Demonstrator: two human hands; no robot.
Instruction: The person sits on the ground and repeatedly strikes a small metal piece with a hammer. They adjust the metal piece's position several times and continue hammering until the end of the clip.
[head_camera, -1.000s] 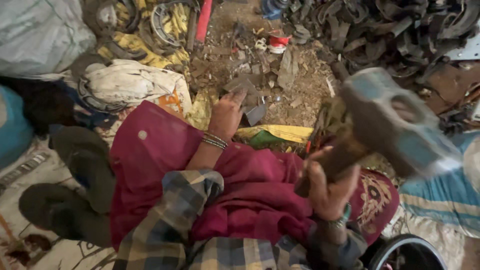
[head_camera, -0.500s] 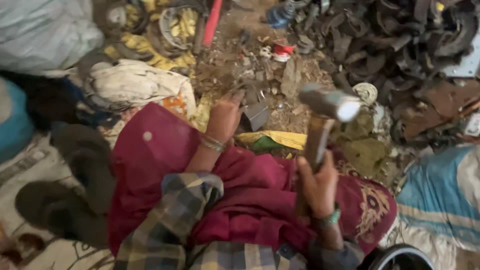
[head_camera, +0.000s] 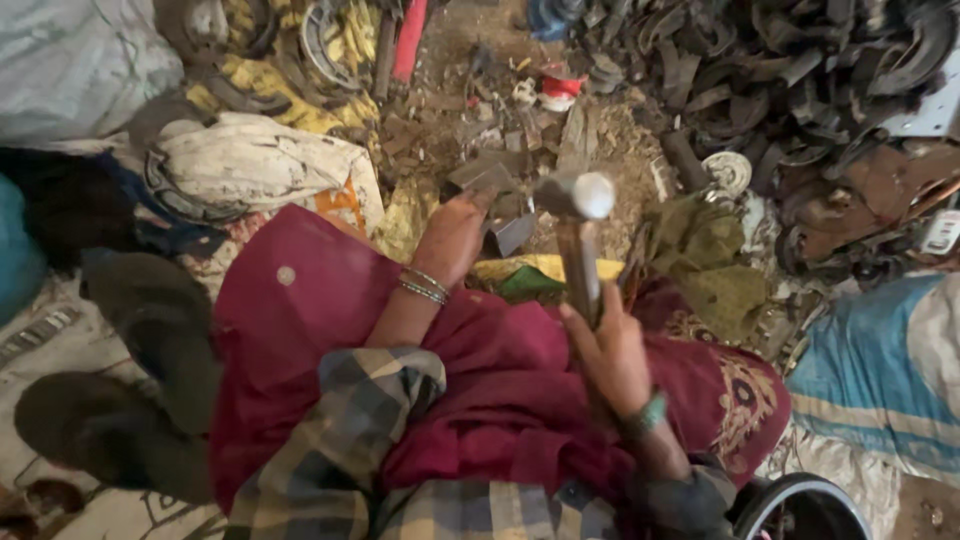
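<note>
At the far left we see two dark sandals (head_camera: 150, 330) lying on a patterned mat (head_camera: 40, 340), and above them a dirty white sack (head_camera: 250, 165) beside yellow-streaked rubber scraps (head_camera: 300, 50). Next comes our red cloth (head_camera: 300, 330), draped over the lap, with a checked sleeve (head_camera: 350, 440) across it. Our left hand (head_camera: 455, 235), bangles at the wrist, reaches forward over the cloth and rests its fingers on a dark metal piece (head_camera: 500, 205) that lies on the littered ground just past the knee; whether the fingers pinch the piece or only press on it we cannot tell. Just to the right, our right hand (head_camera: 605, 350) is clenched round the wooden handle of a hammer (head_camera: 575, 215), whose steel head hangs over the metal piece, close above it. A green-and-yellow rag (head_camera: 530, 278) lies between the two hands. Further right sits an olive cloth (head_camera: 705, 250), then a big heap of black rubber scrap (head_camera: 800, 70), and lowest at the right edge a blue and white sack (head_camera: 880, 370).
</note>
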